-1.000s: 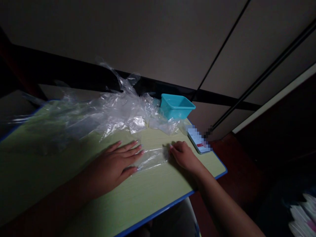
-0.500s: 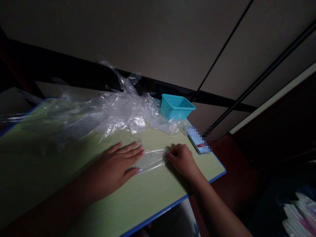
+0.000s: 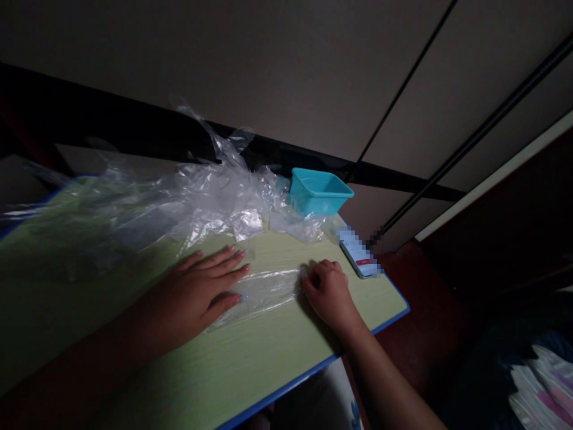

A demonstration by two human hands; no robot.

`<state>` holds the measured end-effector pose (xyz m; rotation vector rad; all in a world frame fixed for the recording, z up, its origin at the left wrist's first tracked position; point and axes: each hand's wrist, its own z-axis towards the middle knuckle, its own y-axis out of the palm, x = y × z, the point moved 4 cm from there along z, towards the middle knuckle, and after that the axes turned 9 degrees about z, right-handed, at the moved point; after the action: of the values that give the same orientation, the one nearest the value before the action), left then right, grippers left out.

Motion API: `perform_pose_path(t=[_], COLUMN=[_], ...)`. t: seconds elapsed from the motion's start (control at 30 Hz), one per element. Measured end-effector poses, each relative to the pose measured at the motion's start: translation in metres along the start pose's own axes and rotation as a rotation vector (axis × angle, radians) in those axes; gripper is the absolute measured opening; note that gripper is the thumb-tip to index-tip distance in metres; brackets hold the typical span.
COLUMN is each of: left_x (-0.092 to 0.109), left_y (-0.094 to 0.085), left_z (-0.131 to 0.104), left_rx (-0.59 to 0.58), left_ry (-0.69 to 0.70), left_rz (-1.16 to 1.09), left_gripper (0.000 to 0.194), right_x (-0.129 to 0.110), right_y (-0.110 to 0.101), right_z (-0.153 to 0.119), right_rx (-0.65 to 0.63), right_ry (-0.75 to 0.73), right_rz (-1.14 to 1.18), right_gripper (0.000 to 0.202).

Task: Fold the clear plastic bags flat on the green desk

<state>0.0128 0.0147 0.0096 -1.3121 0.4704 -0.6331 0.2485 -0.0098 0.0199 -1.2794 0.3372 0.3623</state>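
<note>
A clear plastic bag (image 3: 268,289), flattened into a strip, lies on the pale green table (image 3: 233,370). My left hand (image 3: 197,298) rests flat across its left part, fingers spread, palm down. At the strip's right end, the thumb and fingers of my right hand (image 3: 329,292) are pinched on the plastic. Behind my left hand spreads a crumpled heap of clear plastic bags (image 3: 224,197), reaching over the table's far side.
A turquoise plastic basket (image 3: 317,194) stands at the far edge beside the heap. A phone (image 3: 360,254) with a lit, partly pixelated screen lies at the right edge. Pale cabinet panels (image 3: 268,71) rise behind the table. Patterned fabric (image 3: 541,382) shows at lower right.
My left hand has slid leftward along the plastic bag, uncovering more of the strip. My right hand keeps its pinch at the right end.
</note>
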Motion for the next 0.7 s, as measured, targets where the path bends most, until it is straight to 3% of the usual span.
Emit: perform_pose_path(t=[0.23, 0.43, 0.7], left_x=[-0.014, -0.014, -0.014], left_y=[-0.003, 0.003, 0.004], left_z=[0.000, -0.001, -0.001], left_rx=[0.027, 0.027, -0.003], left_ry=[0.041, 0.113, 0.098], left_rz=[0.040, 0.052, 0.030], left_gripper=[0.044, 0.044, 0.043], right_x=[0.002, 0.002, 0.002], right_y=[0.000, 0.000, -0.001], right_z=[0.000, -0.002, -0.001], right_rx=[-0.004, 0.015, 0.000], right_ry=[-0.009, -0.024, 0.008], right_rz=[0.012, 0.029, -0.001], right_gripper=[0.013, 0.015, 0.015])
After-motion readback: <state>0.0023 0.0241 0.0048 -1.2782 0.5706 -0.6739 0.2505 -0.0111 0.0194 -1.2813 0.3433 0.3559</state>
